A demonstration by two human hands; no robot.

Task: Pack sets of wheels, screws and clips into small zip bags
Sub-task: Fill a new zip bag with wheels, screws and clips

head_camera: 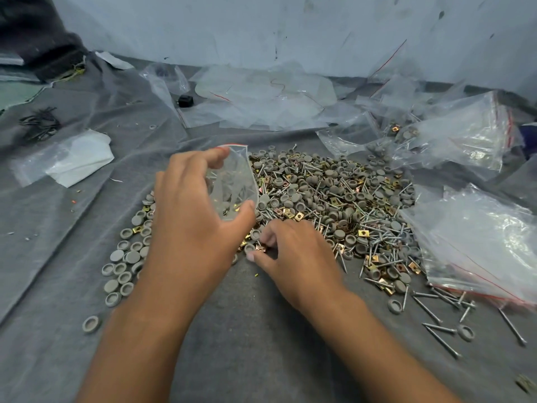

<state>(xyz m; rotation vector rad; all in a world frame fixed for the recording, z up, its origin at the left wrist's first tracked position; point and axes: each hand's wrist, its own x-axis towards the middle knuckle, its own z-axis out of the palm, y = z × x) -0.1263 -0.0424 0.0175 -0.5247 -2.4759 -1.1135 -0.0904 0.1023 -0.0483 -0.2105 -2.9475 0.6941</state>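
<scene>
My left hand [191, 210] holds a small clear zip bag [236, 181] with a red strip at its mouth; screws, grey wheels and gold clips show through the plastic. Just below and right of it, my right hand [293, 254] pinches a gold clip [260, 248] at the near edge of the pile [334, 199]. That pile mixes grey round wheels, silver screws and gold square clips on the grey cloth. A patch of grey wheels [122, 266] lies left of my left forearm, and loose screws [441, 315] lie at the right.
Filled zip bags [453, 135] lie at the back right and a stack of bags [476, 242] at the right. Empty clear bags [261, 97] are heaped at the back, others [72, 158] at the left. A wall stands behind.
</scene>
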